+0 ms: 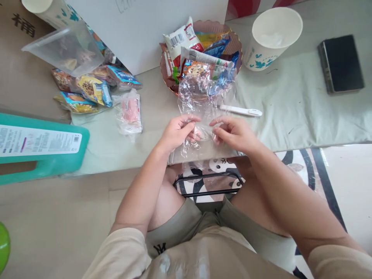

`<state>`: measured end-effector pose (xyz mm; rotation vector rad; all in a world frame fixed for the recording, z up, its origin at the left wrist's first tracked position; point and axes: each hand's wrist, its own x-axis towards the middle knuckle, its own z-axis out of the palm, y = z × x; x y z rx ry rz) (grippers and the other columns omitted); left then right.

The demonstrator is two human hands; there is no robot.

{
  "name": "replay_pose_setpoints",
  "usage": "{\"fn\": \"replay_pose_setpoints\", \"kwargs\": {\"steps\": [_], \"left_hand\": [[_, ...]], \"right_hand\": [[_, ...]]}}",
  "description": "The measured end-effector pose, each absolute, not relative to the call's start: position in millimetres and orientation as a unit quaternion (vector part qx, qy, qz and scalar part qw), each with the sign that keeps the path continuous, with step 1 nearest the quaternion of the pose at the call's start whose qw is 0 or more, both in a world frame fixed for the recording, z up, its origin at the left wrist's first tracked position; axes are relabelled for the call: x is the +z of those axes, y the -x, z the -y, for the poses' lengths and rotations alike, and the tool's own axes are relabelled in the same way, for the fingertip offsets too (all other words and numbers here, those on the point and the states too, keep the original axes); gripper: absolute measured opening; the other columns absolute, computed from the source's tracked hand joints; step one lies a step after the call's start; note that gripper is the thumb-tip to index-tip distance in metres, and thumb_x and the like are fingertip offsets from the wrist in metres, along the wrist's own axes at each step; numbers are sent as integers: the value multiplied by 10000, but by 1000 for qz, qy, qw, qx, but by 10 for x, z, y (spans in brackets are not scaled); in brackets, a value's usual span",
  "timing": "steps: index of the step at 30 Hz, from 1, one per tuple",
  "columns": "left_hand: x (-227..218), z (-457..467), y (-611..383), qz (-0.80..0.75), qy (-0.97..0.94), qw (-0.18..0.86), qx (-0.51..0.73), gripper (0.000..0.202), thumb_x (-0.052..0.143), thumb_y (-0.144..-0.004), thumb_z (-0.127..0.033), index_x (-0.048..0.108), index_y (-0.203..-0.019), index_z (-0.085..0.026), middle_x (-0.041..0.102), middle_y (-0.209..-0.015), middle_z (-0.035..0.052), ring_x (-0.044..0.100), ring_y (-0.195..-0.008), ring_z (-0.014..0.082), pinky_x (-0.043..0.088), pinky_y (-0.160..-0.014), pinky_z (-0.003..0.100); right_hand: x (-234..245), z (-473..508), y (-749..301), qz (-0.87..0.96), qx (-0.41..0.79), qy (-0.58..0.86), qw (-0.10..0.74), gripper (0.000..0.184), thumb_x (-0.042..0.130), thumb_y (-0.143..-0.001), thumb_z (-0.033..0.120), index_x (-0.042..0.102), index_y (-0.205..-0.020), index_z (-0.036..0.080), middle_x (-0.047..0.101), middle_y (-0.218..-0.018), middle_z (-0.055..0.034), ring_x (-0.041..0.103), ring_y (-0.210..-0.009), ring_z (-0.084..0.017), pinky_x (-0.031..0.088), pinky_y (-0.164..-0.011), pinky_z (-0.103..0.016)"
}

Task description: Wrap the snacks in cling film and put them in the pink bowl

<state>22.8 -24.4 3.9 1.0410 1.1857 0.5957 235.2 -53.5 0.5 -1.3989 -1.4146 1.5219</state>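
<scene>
A crinkled sheet of clear plastic film (193,104) spreads from the table's front edge up over the front of the snack bowl. My left hand (180,131) pinches its left side, thumb against fingers. Opposite, my right hand (234,133) has its curled fingers closed on the film's right side. Something small and pinkish shows through the plastic beside the left fingertips; I cannot make out what it is. Just beyond my right hand lies a white utility knife (242,110). To the left, a pink item in clear wrapping (130,112) rests on the cloth.
Behind the film stands a scalloped bowl (238,71) of packaged snacks. A paper cup (263,54) and a black box (343,64) are at the right. Snack packets (93,89), a clear plastic container (62,46) and a teal jug (58,162) occupy the left.
</scene>
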Motion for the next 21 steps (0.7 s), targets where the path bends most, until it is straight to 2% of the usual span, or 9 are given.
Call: {"fn": "replay_pose_setpoints", "kwargs": {"steps": [4, 6, 8, 11, 14, 18, 21], "left_hand": [[41, 223, -105, -467, -486, 676, 298, 298, 728, -824, -339, 660, -1045, -150, 657, -561, -49, 638, -433, 111, 458, -403, 182], [49, 213, -71, -450, -482, 682, 317, 353, 756, -782, -376, 645, -1039, -160, 646, -549, -58, 619, -419, 108, 457, -400, 189], [65, 202, -57, -444, -483, 682, 322, 365, 765, -761, -376, 632, -1035, -174, 643, -551, -67, 612, -419, 101, 456, -406, 188], [86, 188, -55, -434, -492, 694, 297, 344, 761, -740, -339, 613, -1006, -179, 658, -567, -67, 614, -418, 99, 471, -418, 192], [93, 178, -57, -441, -484, 702, 280, 319, 742, -715, -301, 601, -969, -168, 659, -541, -61, 583, -382, 100, 465, -401, 200], [103, 174, -49, -453, -474, 703, 276, 360, 730, -700, -302, 599, -1006, -164, 656, -516, -57, 564, -364, 108, 435, -381, 200], [116, 190, -48, -456, -480, 705, 253, 433, 734, -698, -306, 614, -1083, -146, 663, -523, -45, 584, -381, 120, 444, -397, 207]], "right_hand": [[-10, 507, -2361, 505, 584, 520, 365, 261, 680, -861, 420, 663, -998, 198, 519, -474, 81, 473, -384, -102, 397, -433, -247], [-25, 476, -2372, 479, 591, 514, 398, 255, 695, -857, 428, 653, -980, 209, 467, -467, 101, 430, -382, -86, 381, -414, -235], [-34, 449, -2382, 462, 607, 497, 414, 269, 729, -838, 420, 643, -990, 215, 505, -514, 93, 467, -431, -83, 396, -437, -226], [-34, 434, -2379, 488, 644, 456, 374, 353, 784, -797, 435, 657, -1030, 201, 568, -566, 71, 534, -490, -93, 397, -469, -230], [-45, 443, -2354, 507, 644, 461, 340, 329, 744, -829, 474, 704, -960, 175, 538, -509, 64, 504, -447, -90, 352, -455, -237], [-86, 439, -2321, 464, 574, 504, 449, 260, 702, -853, 464, 710, -836, 205, 530, -542, 55, 479, -469, -79, 369, -464, -234], [-82, 424, -2311, 421, 611, 480, 468, 326, 779, -776, 502, 727, -967, 243, 674, -744, 26, 612, -627, -113, 496, -557, -245]]}}
